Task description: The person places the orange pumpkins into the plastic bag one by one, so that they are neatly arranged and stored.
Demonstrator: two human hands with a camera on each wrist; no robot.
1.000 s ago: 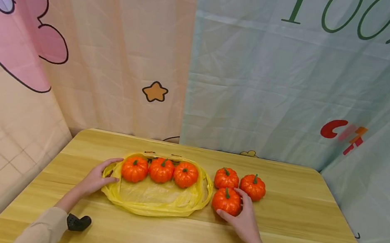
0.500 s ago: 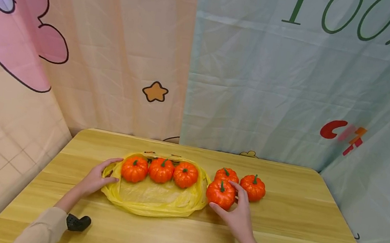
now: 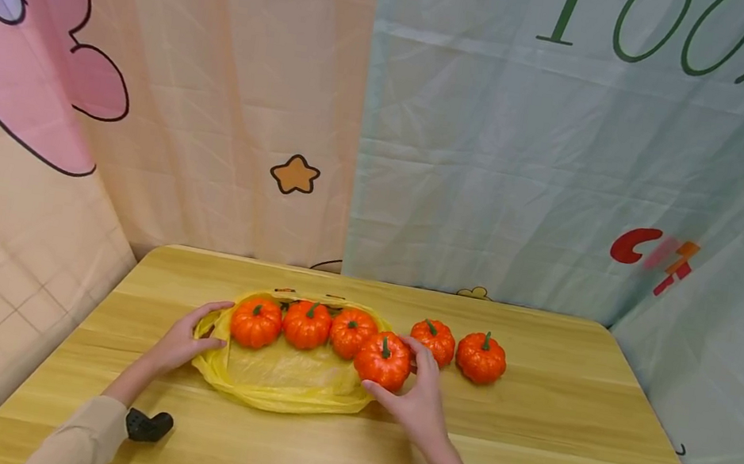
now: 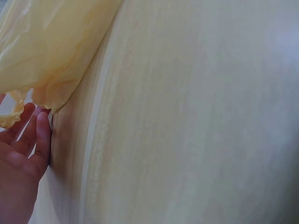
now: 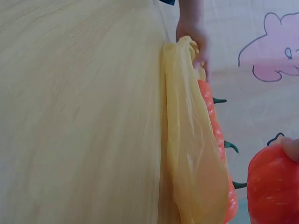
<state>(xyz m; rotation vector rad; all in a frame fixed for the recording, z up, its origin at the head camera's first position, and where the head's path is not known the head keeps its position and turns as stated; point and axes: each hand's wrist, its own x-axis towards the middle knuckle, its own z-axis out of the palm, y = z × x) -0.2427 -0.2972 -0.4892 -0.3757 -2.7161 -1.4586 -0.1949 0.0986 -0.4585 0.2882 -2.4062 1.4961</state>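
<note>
A yellow plastic bag (image 3: 278, 397) lies spread open on the table, with a row of three small orange pumpkins (image 3: 307, 326) along its far side. At the bag's left edge, my left hand (image 3: 180, 342) holds the plastic between thumb and fingers; the left wrist view shows those fingers (image 4: 43, 135) against the bag's loop. My right hand (image 3: 417, 399) grips another pumpkin (image 3: 382, 363) between thumb and fingers over the bag's right side. In the right wrist view this pumpkin (image 5: 274, 186) is beyond the bag's wall (image 5: 194, 154), apart from the table.
Right of the bag, two more pumpkins, one nearer the bag (image 3: 432, 337) and one farther right (image 3: 481, 358), stand on the wooden table (image 3: 570, 454). Printed curtains (image 3: 498, 163) hang behind the table's far edge. Each wrist wears a black device (image 3: 149, 426).
My right hand has lifted the front pumpkin from the table and carried it left over the bag's right edge. The left hand and the bag's left side have stayed in place.
</note>
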